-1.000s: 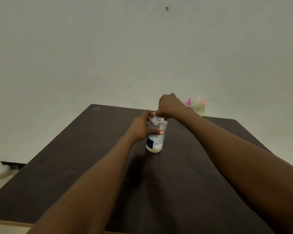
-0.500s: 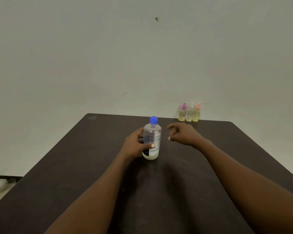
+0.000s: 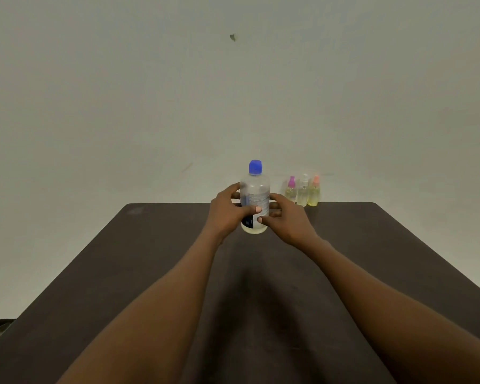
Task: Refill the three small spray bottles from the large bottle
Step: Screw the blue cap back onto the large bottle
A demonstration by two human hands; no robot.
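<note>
Fingers [image 3: 269, 220] of the right hand [image 3: 286, 217], at the blue cap [image 3: 255, 167] 1 s ago, now grip the upright large bottle [image 3: 255, 198] mid-counter [image 3: 150, 273] opposite the left hand's [image 3: 226, 210] wrapped fingers; capped, with 3 small spray bottles [image 3: 302, 191] holding liquid at the far edge, refilling looks finished.

A plain indoor room, its kind unclear: a dark brown table [image 3: 122, 273] stands against a bare pale wall [image 3: 150, 92] at twelve o'clock.
</note>
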